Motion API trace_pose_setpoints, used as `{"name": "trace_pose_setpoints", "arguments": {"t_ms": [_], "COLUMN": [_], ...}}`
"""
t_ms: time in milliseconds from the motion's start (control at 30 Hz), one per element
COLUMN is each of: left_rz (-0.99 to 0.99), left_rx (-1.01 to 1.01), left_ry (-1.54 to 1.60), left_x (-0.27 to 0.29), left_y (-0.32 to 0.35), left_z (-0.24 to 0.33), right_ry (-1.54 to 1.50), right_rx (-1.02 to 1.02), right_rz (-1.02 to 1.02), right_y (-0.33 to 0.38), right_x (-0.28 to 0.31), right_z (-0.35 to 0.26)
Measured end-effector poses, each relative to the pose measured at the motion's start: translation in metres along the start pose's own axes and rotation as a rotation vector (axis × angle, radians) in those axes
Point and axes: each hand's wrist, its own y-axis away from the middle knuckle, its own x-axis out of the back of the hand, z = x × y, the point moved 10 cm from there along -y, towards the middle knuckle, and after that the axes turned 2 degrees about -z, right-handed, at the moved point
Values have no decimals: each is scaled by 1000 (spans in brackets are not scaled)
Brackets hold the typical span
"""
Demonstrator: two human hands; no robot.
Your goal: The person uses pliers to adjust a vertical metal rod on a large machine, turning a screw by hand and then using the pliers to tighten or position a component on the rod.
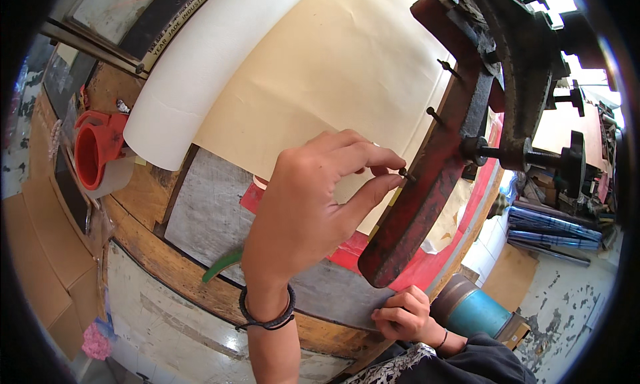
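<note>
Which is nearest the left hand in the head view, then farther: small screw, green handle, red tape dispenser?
From the left hand:
1. Small screw, pinched at its fingertips on the red bar.
2. Green handle, lower left on the table.
3. Red tape dispenser, far left.

Red frame (427,184); cream paper (333,71); orange tape dispenser (97,151); possibly teal drum (477,311).

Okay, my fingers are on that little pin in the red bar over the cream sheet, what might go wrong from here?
1. The left hand pinches a small dark pin at the edge of the worn red metal bar; fingertips so close to it could get nipped or scraped.
2. The cream paper sheet lies under the bar and already shows creases; tugging might wrinkle or tear it.
3. The right hand rests just under the bar's lower end, a likely pinch spot.
</note>
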Motion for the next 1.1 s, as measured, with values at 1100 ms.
{"name": "trace_pose_setpoints", "arguments": {"t_ms": [1100], "left_rz": [1], "left_rx": [72], "left_ry": [128], "left_x": [-17], "left_y": [-3], "left_z": [-7], "right_ry": [48], "right_rx": [7], "right_rz": [-72], "right_y": [-2], "right_x": [-4], "right_z": [-1]}}
